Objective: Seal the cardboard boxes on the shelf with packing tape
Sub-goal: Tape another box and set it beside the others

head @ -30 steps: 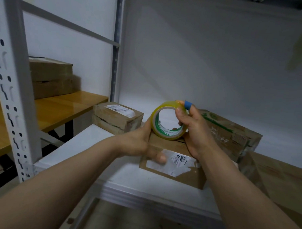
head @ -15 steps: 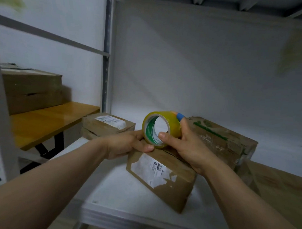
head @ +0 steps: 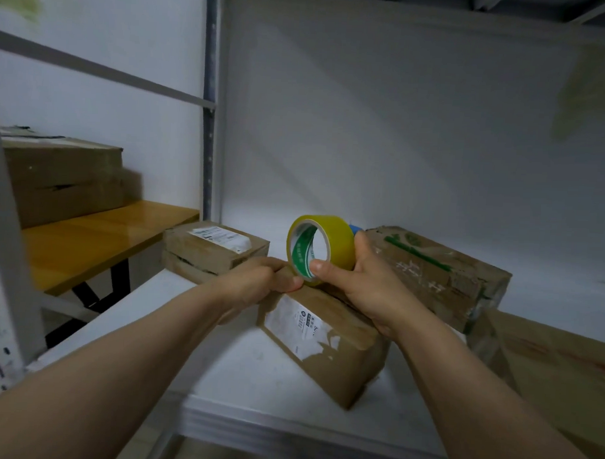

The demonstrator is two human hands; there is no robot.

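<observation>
While the right hand (head: 371, 293) clamps the roll (head: 340, 242) with its thumb through the core and its fingers round the back, the left hand (head: 254, 282) is curled against the roll's rim at seven o'clock, touching it. I cannot tell whether it pinches the loose tape end or only the corner beneath, since clear tape does not show at this range. The hands are together, just above the box (head: 328, 347). That box lies tilted on the shelf (head: 248, 368) with its torn label (head: 298, 323) facing up.

The step in hand looks like freeing the tape end and starting a strip. To do it well, the right hand should hold the roll steady and let it turn on the thumb, while the left draws the end out straight and low, not upward. The tilt is the weak point: the box probably needs setting flat before the tape lands, or the strip will go on askew. Press the end well past the seam's near edge, then run the strip along the seam, smoothing as it goes — one firm pass beats several patches.

A second box (head: 214, 247) waits at ten o'clock from the first. A third box (head: 436, 271) sits at two o'clock, just behind the right hand.
</observation>
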